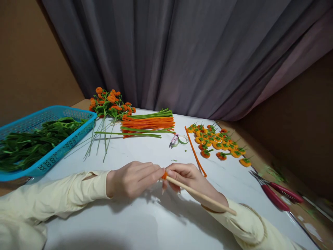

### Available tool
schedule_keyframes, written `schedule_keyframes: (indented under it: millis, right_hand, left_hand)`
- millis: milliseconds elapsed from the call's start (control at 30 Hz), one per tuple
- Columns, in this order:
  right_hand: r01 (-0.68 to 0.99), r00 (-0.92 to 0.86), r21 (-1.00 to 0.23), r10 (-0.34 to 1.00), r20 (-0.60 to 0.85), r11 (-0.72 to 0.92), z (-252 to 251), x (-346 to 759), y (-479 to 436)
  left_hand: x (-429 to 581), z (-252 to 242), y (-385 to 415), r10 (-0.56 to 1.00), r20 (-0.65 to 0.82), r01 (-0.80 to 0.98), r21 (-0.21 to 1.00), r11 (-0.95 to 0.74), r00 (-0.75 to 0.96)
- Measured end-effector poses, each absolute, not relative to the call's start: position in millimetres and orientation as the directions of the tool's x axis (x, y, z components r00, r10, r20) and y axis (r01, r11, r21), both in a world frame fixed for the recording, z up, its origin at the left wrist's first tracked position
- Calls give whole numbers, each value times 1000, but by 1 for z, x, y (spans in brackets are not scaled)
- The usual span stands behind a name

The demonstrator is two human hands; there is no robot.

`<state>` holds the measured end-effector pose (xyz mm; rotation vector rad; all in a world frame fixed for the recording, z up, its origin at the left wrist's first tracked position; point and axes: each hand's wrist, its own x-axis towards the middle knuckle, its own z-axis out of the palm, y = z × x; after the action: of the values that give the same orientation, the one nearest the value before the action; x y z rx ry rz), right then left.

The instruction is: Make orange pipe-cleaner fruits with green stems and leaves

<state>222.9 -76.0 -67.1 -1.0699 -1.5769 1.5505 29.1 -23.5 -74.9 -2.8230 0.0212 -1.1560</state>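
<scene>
My left hand [136, 178] has its fingers closed over the far end of a wooden stick [201, 194], where a bit of orange pipe cleaner [164, 176] is wrapped around the wood. My right hand [194, 178] pinches the same stick just beside the orange wrap, with the rest of the stick slanting down across the wrist. Fingers hide most of the wrapped piece. Beyond the right hand lies a single loose orange pipe cleaner [195, 151].
A blue basket [49, 166] of green leaves stands left. Behind are finished orange flowers [111, 100] and bundled orange pipe cleaners [148, 123]. Pink snips [174, 139] lie beside green tape [183, 139]. At right are yellow-orange flower heads [225, 145] and red-handled pliers [275, 198].
</scene>
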Motion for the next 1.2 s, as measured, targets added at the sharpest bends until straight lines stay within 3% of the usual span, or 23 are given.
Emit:
schedule_keyframes:
  millis: [200,367,467,533,600,700,833,933,1033,1200]
  right_hand:
    - [48,-439,-999,898,-25,-4,-67,223,-78]
    - [56,-421,-998,905,-55,-34,-70,220,-77]
    - [150,-381,-989,922,-64,-6,-71,218,-79]
    - [315,-371,-944,928,-30,95,-71,219,-82]
    - [526,-387,-813,921,32,249,-71,221,-87]
    - [755,-477,-445,869,132,482,-72,224,-95]
    - [758,-639,61,721,268,649,-70,226,-100]
    - [725,-687,277,634,355,630,-65,230,-98]
    - [709,-705,272,637,312,651,-58,236,-93]
    - [725,-673,-70,726,138,685,-50,244,-83]
  left_hand:
    - [29,-82,-21,33,704,67,-21,-998,710]
    - [27,-83,-20,27,695,80,-44,-996,719]
    - [29,-82,-21,69,740,169,-61,-984,669]
    - [31,-82,-22,129,767,246,-39,-969,629]
    - [33,-82,-23,170,778,298,-23,-954,604]
    - [35,-84,-25,180,727,291,-28,-956,662]
    - [33,-89,-26,184,534,200,28,-979,825]
    - [31,-89,-26,155,411,125,99,-987,898]
    - [30,-84,-26,139,361,76,182,-980,922]
    - [32,-76,-27,124,413,5,278,-961,902]
